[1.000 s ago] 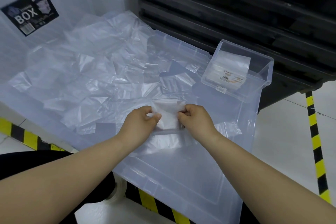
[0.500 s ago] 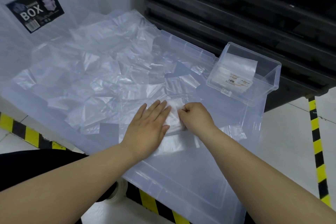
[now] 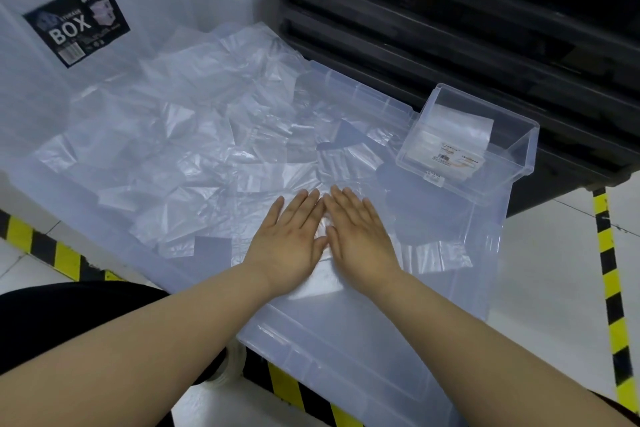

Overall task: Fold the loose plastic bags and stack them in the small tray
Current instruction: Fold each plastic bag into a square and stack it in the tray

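Observation:
Both my hands lie flat, fingers straight, side by side on a folded clear plastic bag [image 3: 322, 224] that is mostly hidden under them. My left hand [image 3: 291, 236] presses its left half, my right hand [image 3: 360, 236] its right half. The bag lies on a large translucent bin lid [image 3: 381, 340]. A heap of loose clear plastic bags [image 3: 194, 149] spreads across the lid to the left and behind my hands. The small clear tray [image 3: 512, 163] stands at the right rear of the lid, with folded bags [image 3: 460, 128] inside it.
A clear storage bin with a black BOX label [image 3: 76, 24] stands at the back left. Black stacked crates [image 3: 485, 28] rise behind the tray. Yellow-black floor tape [image 3: 609, 270] runs along the right and lower left of the white floor.
My hands pinched the folded bag a second ago. First the left hand flattened on it, then the right hand opened too. Now both press flat on the bag.

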Demonstrator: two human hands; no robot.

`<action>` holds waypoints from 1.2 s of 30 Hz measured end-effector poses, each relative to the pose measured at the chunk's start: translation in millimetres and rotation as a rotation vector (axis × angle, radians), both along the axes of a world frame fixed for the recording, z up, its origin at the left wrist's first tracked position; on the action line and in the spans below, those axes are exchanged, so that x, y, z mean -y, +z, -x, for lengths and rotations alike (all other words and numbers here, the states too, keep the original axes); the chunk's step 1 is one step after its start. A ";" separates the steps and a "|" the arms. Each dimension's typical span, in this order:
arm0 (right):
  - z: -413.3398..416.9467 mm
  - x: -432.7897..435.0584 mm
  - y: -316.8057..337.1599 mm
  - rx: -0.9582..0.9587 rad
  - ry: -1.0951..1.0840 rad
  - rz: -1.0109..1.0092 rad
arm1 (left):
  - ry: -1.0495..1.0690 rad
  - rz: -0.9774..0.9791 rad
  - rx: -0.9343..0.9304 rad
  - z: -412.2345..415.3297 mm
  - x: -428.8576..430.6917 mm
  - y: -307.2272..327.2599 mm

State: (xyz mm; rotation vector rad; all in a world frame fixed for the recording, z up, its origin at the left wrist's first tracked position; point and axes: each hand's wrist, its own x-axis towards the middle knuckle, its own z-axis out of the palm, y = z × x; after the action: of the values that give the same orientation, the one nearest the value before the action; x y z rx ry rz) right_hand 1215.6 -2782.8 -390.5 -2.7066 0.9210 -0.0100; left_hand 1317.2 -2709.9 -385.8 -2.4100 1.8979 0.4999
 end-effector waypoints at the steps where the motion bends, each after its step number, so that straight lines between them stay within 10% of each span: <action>1: 3.9 2.1 -2.4 -0.026 0.012 -0.012 | -0.001 0.000 -0.004 -0.6 0.1 -0.6; 28: 23.0 13.5 -5.5 -0.002 -0.042 0.169 | 0.370 0.027 -0.289 -14.1 43.9 25.4; 36: 28.6 16.9 8.9 0.253 -0.213 -0.236 | 0.530 0.232 -0.890 -21.0 36.8 40.2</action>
State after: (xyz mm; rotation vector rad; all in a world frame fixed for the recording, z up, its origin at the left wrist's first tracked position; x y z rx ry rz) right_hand 1187.1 -2799.7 -381.6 -2.3172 1.0525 -0.2633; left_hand 1338.2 -2746.7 -345.6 -3.1787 1.4932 1.6992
